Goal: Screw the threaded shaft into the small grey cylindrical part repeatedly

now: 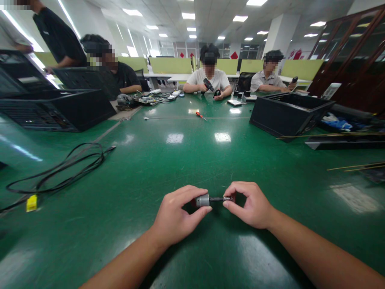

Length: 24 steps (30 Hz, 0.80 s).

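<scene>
Just above the green table, my left hand grips a short grey metal cylinder between thumb and fingers. A thin dark shaft reaches from the cylinder toward the right. My right hand pinches the shaft's far end, where a small shiny metal piece shows at the fingertips. The cylinder and shaft lie in line, roughly level. Part of the cylinder is hidden by my left fingers.
A black cable with a yellow tag lies left. Black computer cases stand at the left and right. A red screwdriver lies ahead. Across the table, a person holds a power drill; others are nearby.
</scene>
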Tool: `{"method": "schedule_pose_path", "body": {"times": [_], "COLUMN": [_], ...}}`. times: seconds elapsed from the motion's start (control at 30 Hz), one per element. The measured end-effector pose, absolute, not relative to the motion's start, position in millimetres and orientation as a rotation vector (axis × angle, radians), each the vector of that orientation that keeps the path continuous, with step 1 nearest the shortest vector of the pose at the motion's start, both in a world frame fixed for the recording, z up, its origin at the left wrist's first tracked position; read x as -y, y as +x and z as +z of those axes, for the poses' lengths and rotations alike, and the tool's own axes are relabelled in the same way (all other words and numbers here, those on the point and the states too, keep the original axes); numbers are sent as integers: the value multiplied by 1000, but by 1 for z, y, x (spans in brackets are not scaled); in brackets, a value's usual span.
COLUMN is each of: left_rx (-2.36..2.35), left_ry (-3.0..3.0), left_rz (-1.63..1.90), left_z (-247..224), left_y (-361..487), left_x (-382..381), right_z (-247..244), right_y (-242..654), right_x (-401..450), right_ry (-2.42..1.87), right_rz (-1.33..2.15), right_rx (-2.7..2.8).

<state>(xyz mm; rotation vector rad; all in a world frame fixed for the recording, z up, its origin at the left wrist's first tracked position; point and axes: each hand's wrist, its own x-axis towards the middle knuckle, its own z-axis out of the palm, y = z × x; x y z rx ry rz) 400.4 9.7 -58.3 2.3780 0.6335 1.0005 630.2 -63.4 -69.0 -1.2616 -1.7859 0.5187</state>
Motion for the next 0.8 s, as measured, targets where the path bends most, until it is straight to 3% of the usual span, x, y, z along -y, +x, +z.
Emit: {"method": "schedule_pose_path", "body": {"times": [0.8], "left_rx": [-547], "left_ry": [2443], "left_rz": [1068], "left_z": [-57], "left_y": [399], "left_x": [-13], "right_z": [-68], "right_y": [631], "right_x": [64], "right_ry": [-1258], "right_rz": [520], "right_rx": [1798]}}
